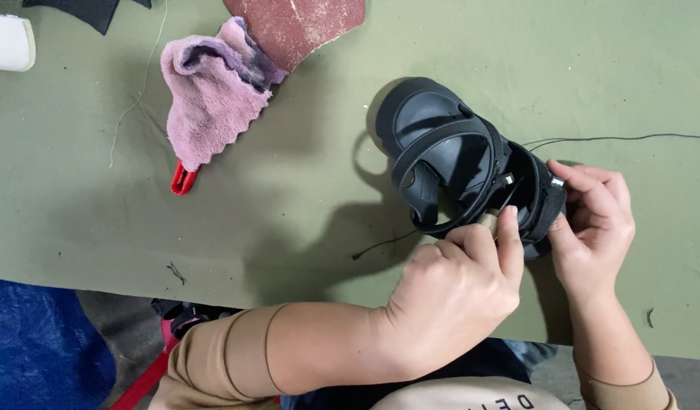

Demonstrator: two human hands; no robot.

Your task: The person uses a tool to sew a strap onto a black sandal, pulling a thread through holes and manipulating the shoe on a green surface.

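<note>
A black strappy sandal with a moulded rubber sole (pixel 448 144) lies on its side near the front edge of an olive-green cloth-covered worktable (pixel 304 197), held between both of a person's hands. The left hand (pixel 460 292), fingers curled tight, pinches something small at the heel strap, where a thin black thread (pixel 615 138) runs off across the table to the right; whether a needle is in that pinch cannot be told. The right hand (pixel 593 228) grips the back of the heel strap, thumb and fingers closed on it to steady the shoe. The front straps look fully in place, and the work appears confined to the heel end, with loose thread ends not yet trimmed. Farther off, a crumpled mauve fleece rag (pixel 209 95) lies over a red plastic-handled tool (pixel 182 181), beside a rounded sheet of reddish-brown sandpaper (pixel 300 26). A piece of black material (pixel 84 11) and a white object (pixel 7 45) sit at the table's far left corner. Blue fabric (pixel 39 349) shows below the table edge.
</note>
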